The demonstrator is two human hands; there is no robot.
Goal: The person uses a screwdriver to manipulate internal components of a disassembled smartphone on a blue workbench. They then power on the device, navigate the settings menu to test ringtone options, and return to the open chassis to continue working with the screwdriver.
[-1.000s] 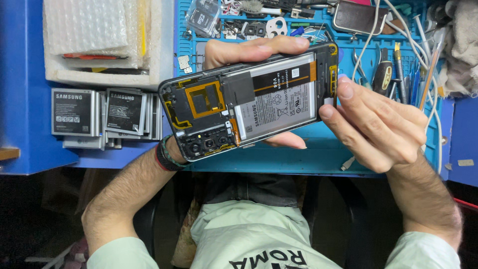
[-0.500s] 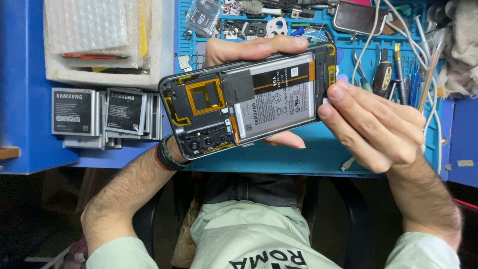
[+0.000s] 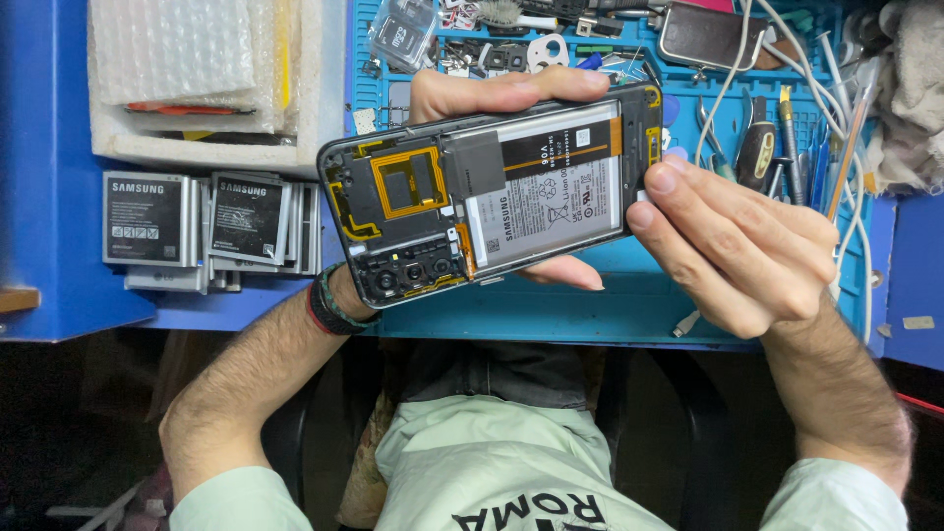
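Hands are both on an opened black smartphone with its back cover off (image 3: 492, 197), held up flat over the bench with the insides facing the camera. Left hand (image 3: 501, 98) cups it from underneath, fingers (image 3: 511, 90) wrapped over the far long edge and the thumb poking out below the near edge, so it's properly gripped. Right hand (image 3: 737, 246) comes in from the phone's right end, fingertips (image 3: 661, 179) pressed against that short edge, fingers half curled, nothing else in them. Inside you can see a grey-white rectangular battery (image 3: 551, 202) right next to the right fingertips, and a copper-coloured square coil (image 3: 408, 182) further toward the left wrist. Past the left fingers sits a blue repair mat (image 3: 610, 285) cluttered with tools, and out beyond the left wrist is a row of loose dark phone batteries (image 3: 202, 226).
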